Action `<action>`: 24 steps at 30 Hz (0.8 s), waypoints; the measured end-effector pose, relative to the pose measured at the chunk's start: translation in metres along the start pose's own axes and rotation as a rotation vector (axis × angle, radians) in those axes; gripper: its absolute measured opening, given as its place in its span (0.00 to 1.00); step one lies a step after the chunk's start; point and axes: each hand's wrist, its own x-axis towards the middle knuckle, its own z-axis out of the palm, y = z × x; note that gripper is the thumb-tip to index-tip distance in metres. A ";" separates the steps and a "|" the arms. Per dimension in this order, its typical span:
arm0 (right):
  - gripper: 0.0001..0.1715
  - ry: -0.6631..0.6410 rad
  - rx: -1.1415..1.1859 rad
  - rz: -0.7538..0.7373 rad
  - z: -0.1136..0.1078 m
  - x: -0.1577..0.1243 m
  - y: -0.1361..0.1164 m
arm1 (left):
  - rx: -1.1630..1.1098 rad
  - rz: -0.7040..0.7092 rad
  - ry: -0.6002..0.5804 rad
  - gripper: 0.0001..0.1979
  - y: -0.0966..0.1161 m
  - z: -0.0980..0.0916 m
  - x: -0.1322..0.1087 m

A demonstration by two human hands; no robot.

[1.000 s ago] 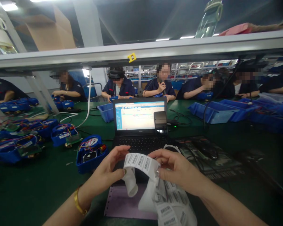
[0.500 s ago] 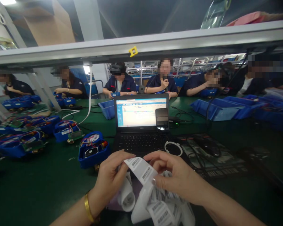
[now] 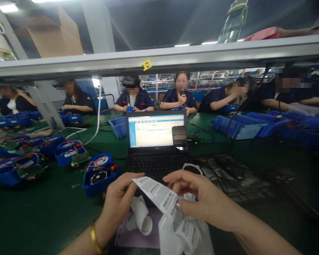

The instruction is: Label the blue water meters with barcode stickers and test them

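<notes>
A white strip of barcode labels (image 3: 156, 192) is stretched between my two hands, in front of the laptop (image 3: 148, 161). My left hand (image 3: 119, 196) pinches the strip's left end between thumb and fingers. Farther along, the thumb and fingers of my right hand (image 3: 201, 196) close on the strip. From there the labels hang in loose, overlapping folds below the right hand. A curled piece of white paper (image 3: 143, 221) lies under the left hand, on a purple sheet (image 3: 136, 242). Part of that sheet is hidden by the hanging labels.
A phone (image 3: 179, 139) leans against the laptop screen, and a white ring (image 3: 192, 167) rests by the keyboard. Blue housings with wires (image 3: 99, 179) stand left. A mouse (image 3: 229, 169) and blue bins (image 3: 239, 126) are right. A metal shelf (image 3: 122, 62) crosses above; several co-workers sit opposite.
My left hand has drawn away to the left, so a longer stretch of labels shows between the hands. The loose folds have shifted, baring more of the purple sheet. The view has tilted slightly.
</notes>
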 end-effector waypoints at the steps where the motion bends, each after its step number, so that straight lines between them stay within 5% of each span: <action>1: 0.21 0.005 0.002 0.008 0.000 0.000 0.000 | 0.024 0.014 -0.003 0.11 -0.001 0.000 0.000; 6: 0.21 0.017 0.001 0.059 0.003 0.002 0.005 | 0.296 0.193 0.010 0.12 0.000 0.002 -0.006; 13: 0.23 0.012 -0.059 0.128 0.015 0.000 0.007 | 0.401 0.682 -0.105 0.16 0.015 0.004 -0.022; 24: 0.11 0.064 0.090 0.148 0.020 0.003 0.016 | 0.385 0.665 -0.077 0.12 0.020 0.000 -0.021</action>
